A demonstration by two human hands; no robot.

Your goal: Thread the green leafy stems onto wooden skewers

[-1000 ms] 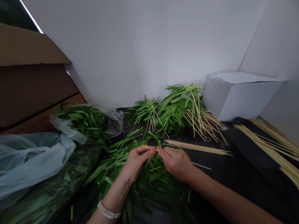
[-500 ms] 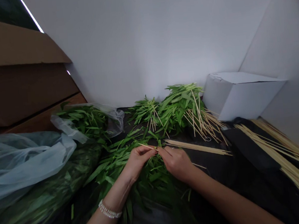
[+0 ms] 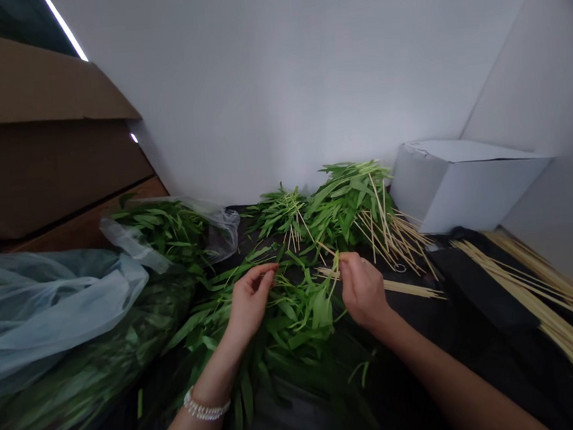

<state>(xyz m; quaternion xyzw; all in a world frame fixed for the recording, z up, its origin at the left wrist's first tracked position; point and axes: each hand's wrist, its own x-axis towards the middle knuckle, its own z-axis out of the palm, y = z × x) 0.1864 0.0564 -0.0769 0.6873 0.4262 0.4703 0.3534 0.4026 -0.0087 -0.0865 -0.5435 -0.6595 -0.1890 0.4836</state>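
My right hand [image 3: 362, 289] pinches a thin bamboo skewer [image 3: 328, 250] threaded with green leaves [image 3: 319, 302], lifted a little above the loose leaf heap [image 3: 256, 325] in front of me. My left hand [image 3: 248, 302] hovers over that heap with fingers curled and slightly apart, holding nothing; a bead bracelet [image 3: 203, 409] circles its wrist. A small bundle of bare skewers [image 3: 408, 288] lies just right of my right hand.
Finished leaf skewers [image 3: 356, 209] pile up at the back by the wall. A white box [image 3: 459, 183] stands at the right, more bare skewers [image 3: 550, 312] lie on the black sheet, plastic bags of leaves [image 3: 64, 308] sit left, cardboard boxes [image 3: 33, 130] beyond.
My hands were pinched together on one skewer over the heap. They have parted: the right hand moved right and up with the leafy skewer, and the left hand let go.
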